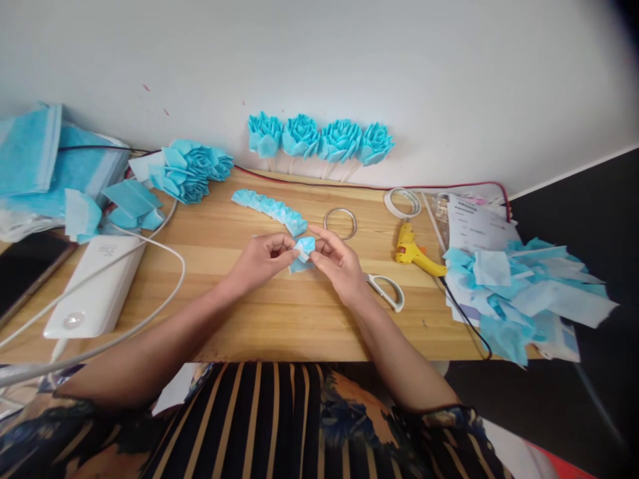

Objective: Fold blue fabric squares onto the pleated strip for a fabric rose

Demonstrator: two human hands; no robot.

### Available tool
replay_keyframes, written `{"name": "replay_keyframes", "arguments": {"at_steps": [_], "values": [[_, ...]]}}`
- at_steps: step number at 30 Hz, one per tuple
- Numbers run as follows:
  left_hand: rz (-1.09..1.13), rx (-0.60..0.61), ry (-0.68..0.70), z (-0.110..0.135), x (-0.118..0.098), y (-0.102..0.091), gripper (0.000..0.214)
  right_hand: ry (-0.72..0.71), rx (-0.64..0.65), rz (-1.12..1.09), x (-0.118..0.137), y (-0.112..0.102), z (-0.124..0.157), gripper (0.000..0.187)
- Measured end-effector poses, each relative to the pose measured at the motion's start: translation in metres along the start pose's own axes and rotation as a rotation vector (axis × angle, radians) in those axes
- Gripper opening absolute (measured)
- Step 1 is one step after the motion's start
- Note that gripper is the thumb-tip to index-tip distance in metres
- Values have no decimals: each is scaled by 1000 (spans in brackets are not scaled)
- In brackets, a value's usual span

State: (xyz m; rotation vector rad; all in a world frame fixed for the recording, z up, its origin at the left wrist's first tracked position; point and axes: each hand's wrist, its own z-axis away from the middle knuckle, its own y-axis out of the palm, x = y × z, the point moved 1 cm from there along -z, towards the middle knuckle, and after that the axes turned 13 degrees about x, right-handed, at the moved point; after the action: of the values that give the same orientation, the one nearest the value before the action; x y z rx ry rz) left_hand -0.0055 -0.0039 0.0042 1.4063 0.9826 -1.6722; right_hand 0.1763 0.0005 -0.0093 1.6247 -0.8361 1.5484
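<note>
Between my two hands is a small folded blue-and-white fabric piece point(305, 247), like a petal. My left hand point(264, 261) pinches its left side, and my right hand point(341, 261) pinches the right side. More blue fabric point(298, 267) shows just below my fingers; how it joins the piece is hidden. Right behind my hands lies a slanting row of overlapping folded blue petals point(269, 209). White-handled scissors point(390, 293), mostly covered by my right hand and wrist, rest on the wooden table point(219, 233).
Several blue fabric flowers point(302, 136) on white stems lean on the wall; more flowers point(187, 169) lie left. A yellow glue gun point(417, 251), tape rolls point(402, 203) and fabric scraps point(529, 286) are right. A white power bank point(94, 286) with cables, phone point(32, 269) and masks point(74, 163) are left.
</note>
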Motion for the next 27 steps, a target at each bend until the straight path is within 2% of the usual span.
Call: {"name": "replay_keyframes", "arguments": {"at_steps": [6,16,27], "values": [[7,-14,27,1,-4,-1,24,15,-15,11,-1,0,0,47],[79,-43,36,1,4,-2,31,11,-6,6,-1,0,-1,48],[39,-46,10,2,-4,-2,32,39,4,40,0,0,0,45]]}}
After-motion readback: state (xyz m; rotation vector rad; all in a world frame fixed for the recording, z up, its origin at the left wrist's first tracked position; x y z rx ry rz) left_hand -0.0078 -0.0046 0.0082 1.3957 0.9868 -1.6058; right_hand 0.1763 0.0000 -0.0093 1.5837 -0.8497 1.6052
